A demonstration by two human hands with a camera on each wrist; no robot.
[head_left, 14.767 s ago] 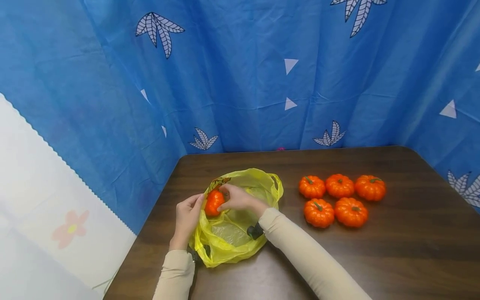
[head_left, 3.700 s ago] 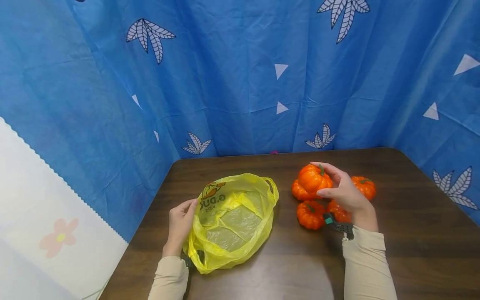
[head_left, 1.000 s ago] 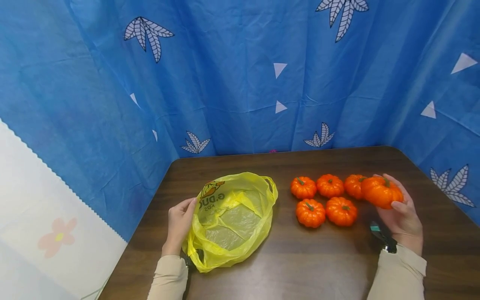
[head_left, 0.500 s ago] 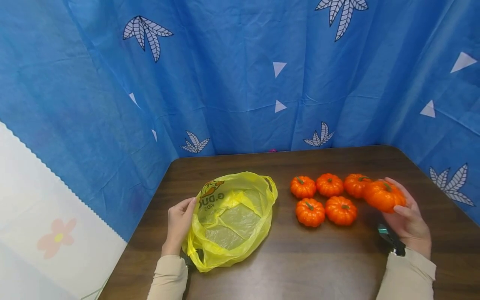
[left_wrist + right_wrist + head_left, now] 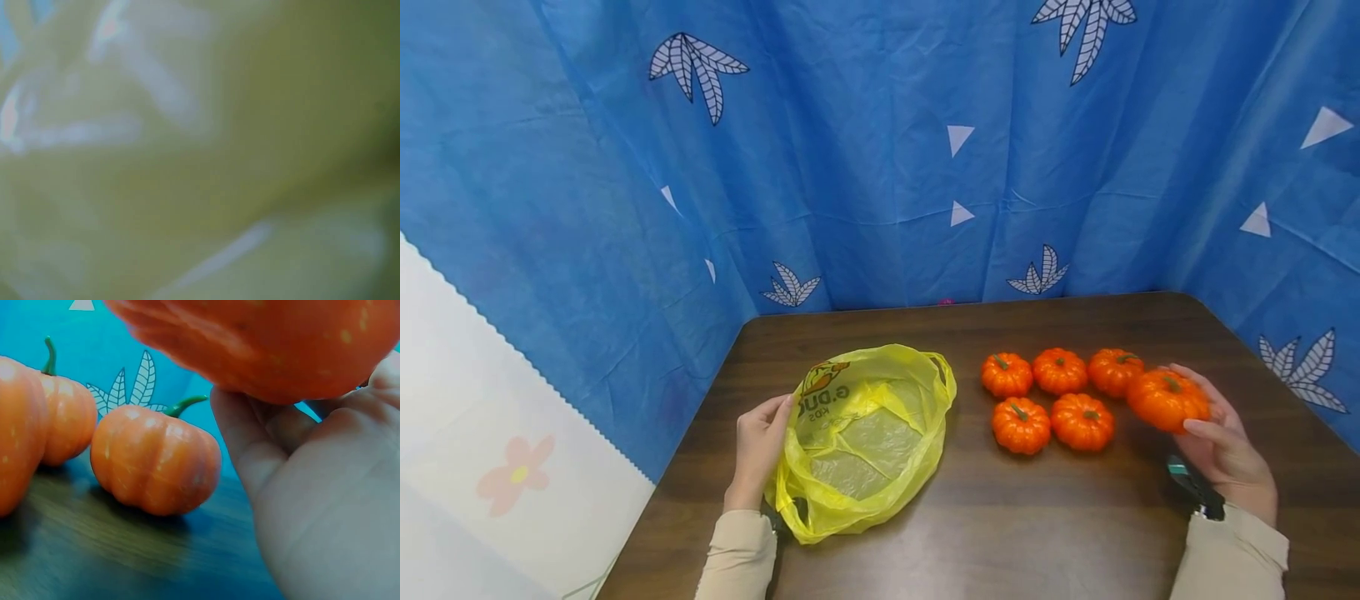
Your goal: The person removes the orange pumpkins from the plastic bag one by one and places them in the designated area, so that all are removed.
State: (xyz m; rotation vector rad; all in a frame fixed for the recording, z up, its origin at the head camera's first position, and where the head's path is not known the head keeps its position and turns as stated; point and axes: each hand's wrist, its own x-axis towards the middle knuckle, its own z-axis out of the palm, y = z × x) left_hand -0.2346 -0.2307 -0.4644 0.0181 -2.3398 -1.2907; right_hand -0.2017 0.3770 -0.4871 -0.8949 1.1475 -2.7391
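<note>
My right hand (image 5: 1228,458) holds a small orange toy pumpkin (image 5: 1168,402) with a green stem, raised at the right of the table. In the right wrist view the thumb and fingers support this pumpkin (image 5: 269,344) from below and the side, off the tabletop. At the left, my left hand (image 5: 760,450) pinches the rim of a yellow plastic bag (image 5: 835,510), which lies with its mouth wide and nothing visible inside. Folds of the blurred yellow bag (image 5: 250,125) fill the left wrist view, hiding the fingers there.
Several more toy pumpkins sit on the dark wooden table (image 5: 1000,533) in two rows, including a front-left one (image 5: 1021,426) and a back-right one (image 5: 1115,372) close to the held pumpkin. Behind the table hangs a blue curtain (image 5: 850,167).
The right hand lifted the pumpkin from above the rows and carried it right; lately it has shifted slightly further right and toward me. The left hand stays at the bag's rim.
</note>
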